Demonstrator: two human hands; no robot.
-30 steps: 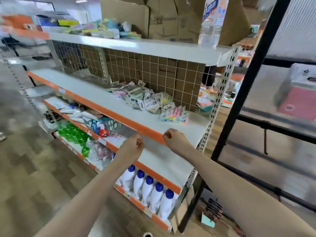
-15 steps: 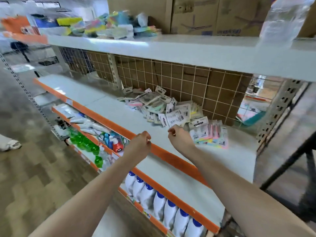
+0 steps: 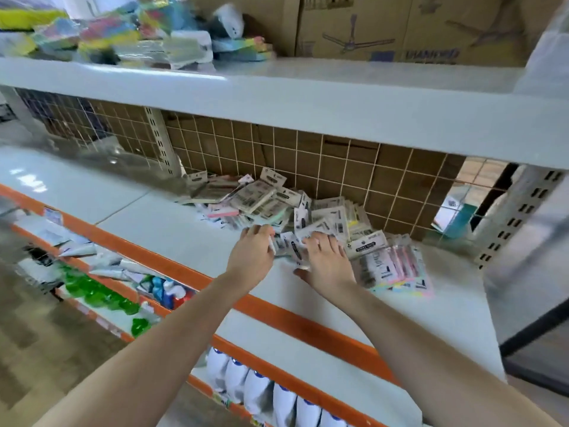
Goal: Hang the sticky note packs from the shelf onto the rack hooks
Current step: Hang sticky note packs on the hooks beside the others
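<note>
A loose pile of sticky note packs [image 3: 268, 198] lies on the middle shelf [image 3: 191, 238] against the wire grid back. More packs with pastel pink and yellow pads [image 3: 397, 266] lie at the pile's right end. My left hand [image 3: 251, 257] is at the pile's front edge, fingers curled over a small pack [image 3: 272, 246]. My right hand [image 3: 328, 261] lies over the packs beside it, fingers spread on top and thumb underneath, pinching a pack [image 3: 295, 252]. No rack hooks are in view.
The top shelf [image 3: 308, 97] overhangs the pile and carries coloured packs [image 3: 129, 35] and cardboard boxes [image 3: 400, 26]. Lower shelves hold green bottles [image 3: 95, 294] and white blue-capped bottles [image 3: 261, 392]. A perforated upright [image 3: 517, 217] and a black frame [image 3: 535, 337] stand at the right.
Both hands moved from the shelf's orange front edge forward into the pile of packs and opened out of fists onto them. The camera came closer to the shelf.
</note>
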